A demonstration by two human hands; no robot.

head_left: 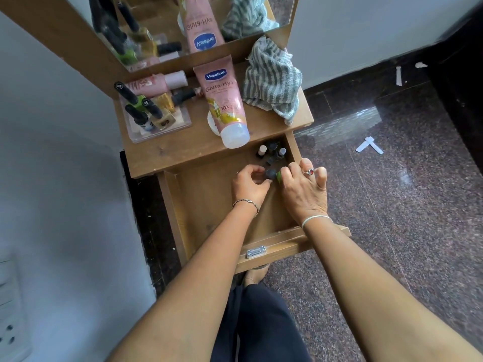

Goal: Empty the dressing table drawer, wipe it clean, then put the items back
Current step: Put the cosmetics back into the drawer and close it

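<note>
The wooden drawer (206,202) of the dressing table stands pulled out below the tabletop. Several small nail polish bottles (273,152) stand in its far right corner. My left hand (249,185) and my right hand (304,189) are both inside the drawer near that corner. Between them sits a dark-capped bottle (271,173); my left fingers curl around it. My right hand's fingers curl over a small green item (279,176), mostly hidden. A grey-and-white striped cloth (273,79) lies crumpled on the tabletop's right side.
On the tabletop (167,150), a clear tray (156,113) holds several nail polish bottles, and a pink Vaseline tube (224,100) stands cap down near the front edge. A mirror (183,27) rises behind. A white wall is at left, dark speckled floor at right.
</note>
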